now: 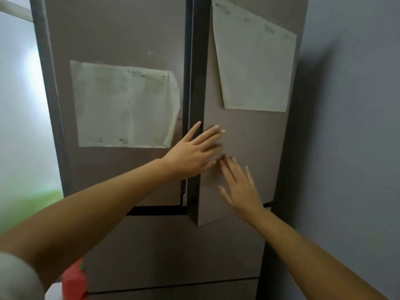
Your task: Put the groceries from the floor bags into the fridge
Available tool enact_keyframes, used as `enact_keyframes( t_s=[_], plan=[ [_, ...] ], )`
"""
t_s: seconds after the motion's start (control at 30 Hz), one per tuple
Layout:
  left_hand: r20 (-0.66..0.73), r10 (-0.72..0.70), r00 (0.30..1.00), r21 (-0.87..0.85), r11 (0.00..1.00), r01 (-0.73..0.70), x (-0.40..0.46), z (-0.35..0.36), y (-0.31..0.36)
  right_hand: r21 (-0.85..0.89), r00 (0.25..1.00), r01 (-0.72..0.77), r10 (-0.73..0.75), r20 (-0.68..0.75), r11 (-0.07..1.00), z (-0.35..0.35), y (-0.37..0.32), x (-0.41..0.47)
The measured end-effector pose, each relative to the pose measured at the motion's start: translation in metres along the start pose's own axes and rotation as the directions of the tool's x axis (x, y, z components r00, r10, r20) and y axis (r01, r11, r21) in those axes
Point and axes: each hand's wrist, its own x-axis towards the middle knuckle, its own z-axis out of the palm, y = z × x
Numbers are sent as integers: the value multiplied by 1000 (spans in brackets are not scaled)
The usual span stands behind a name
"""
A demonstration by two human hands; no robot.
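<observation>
A tall brown-grey fridge (134, 245) fills the view. Its upper left door (121, 35) is flush with the body. Its upper right door (244, 135) stands slightly ajar, its dark inner edge showing along the centre gap. My left hand (194, 152) lies flat with straight fingers across the centre gap, fingertips on the right door. My right hand (240, 187) is pressed flat on the right door just below, fingers spread. Neither hand holds anything. No groceries or floor bags are clearly visible.
Pale paper sheets are stuck on the left door (125, 105) and the right door (257, 68). A grey wall (355, 126) stands close on the right. A red object (74, 282) sits low at the left, beside the fridge's lower drawers. A bright frosted window (19, 105) is at the left.
</observation>
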Motion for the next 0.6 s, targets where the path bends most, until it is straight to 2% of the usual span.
enact_keyframes(
  t_s=[0.13,0.27,0.43,0.53,0.6],
  plan=[
    [23,-2,1000,64,998,1,-16,52,-24,-114,1000,3,-3,-5,993,38,-1,39],
    [-14,-32,999,89,996,33,-17,94,-40,-242,998,30,-43,-47,970,75,14,61],
    [-82,-11,997,130,991,22,-16,103,-44,-332,985,44,-96,-143,942,97,19,67],
    [-79,-20,997,126,992,30,-17,103,-41,-319,993,42,-74,-90,947,88,19,68],
    [-21,-71,997,100,992,73,-18,98,-35,-284,999,35,-41,-16,958,80,14,63]
  ],
)
